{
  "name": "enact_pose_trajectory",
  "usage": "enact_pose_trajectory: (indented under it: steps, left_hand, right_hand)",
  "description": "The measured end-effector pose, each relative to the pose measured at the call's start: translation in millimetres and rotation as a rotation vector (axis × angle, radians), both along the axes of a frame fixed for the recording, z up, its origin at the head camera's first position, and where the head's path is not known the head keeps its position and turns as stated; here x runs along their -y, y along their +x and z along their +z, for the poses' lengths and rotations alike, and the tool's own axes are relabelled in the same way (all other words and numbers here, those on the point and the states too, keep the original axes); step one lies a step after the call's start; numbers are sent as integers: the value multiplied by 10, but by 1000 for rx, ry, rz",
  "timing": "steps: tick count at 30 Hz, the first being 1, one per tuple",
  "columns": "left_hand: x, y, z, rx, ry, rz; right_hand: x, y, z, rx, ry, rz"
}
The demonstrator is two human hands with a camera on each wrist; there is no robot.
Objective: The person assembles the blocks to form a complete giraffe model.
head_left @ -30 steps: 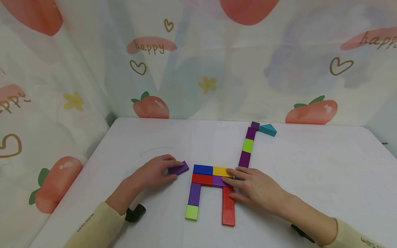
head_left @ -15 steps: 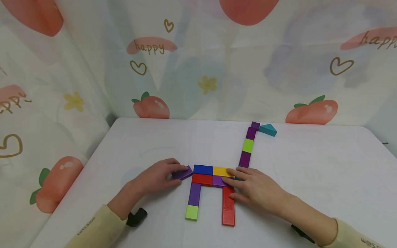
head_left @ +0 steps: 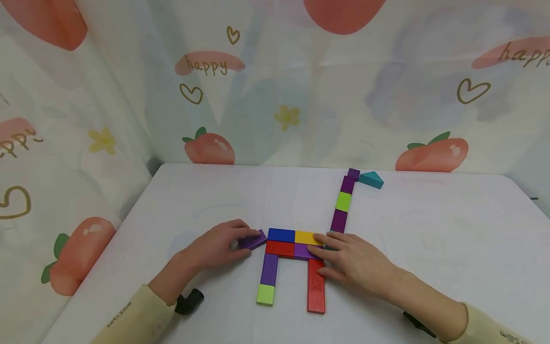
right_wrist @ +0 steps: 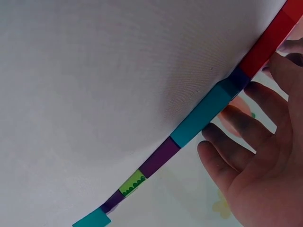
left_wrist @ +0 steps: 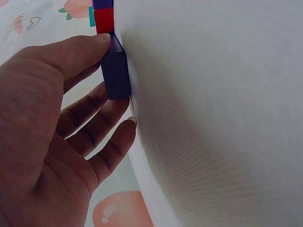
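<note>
My left hand [head_left: 215,246] pinches a purple block [head_left: 254,240] between thumb and fingers. That block lies slanted, its right end at the upper left corner of a flat figure of coloured blocks. The figure's body has a blue block [head_left: 281,235], a yellow block [head_left: 303,237], a red block [head_left: 280,248] and a second purple block [head_left: 301,252]. Fingertips of my right hand [head_left: 361,263] rest on the body's right end, fingers extended. In the right wrist view a teal block [right_wrist: 201,113] lies beside those fingers; in the head view that hand mostly covers it.
Two legs hang below the body, one ending in a light green block [head_left: 265,295], the other of red blocks [head_left: 316,286]. A column with another green block [head_left: 343,201] rises to a teal triangle [head_left: 371,180] near the white table's [head_left: 429,229] back edge. Patterned cloth [head_left: 258,86] stands behind.
Over the second, my left hand has slid the purple block right and slightly toward me, up to the figure's corner. Both hands are still in the last half second.
</note>
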State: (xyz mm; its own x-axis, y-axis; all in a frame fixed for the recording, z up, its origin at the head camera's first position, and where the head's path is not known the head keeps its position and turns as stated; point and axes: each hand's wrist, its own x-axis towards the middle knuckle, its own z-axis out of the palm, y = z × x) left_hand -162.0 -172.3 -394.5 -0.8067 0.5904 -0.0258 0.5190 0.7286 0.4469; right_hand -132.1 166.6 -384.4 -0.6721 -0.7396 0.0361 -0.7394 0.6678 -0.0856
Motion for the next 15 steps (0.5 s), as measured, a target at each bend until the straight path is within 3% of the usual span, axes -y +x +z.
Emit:
enact_pose_trajectory:
  steps: [15]
  left_hand:
    - [-22, 20, 34, 20, -22, 29]
  right_hand:
    - [-9, 4, 0, -15, -2, 10]
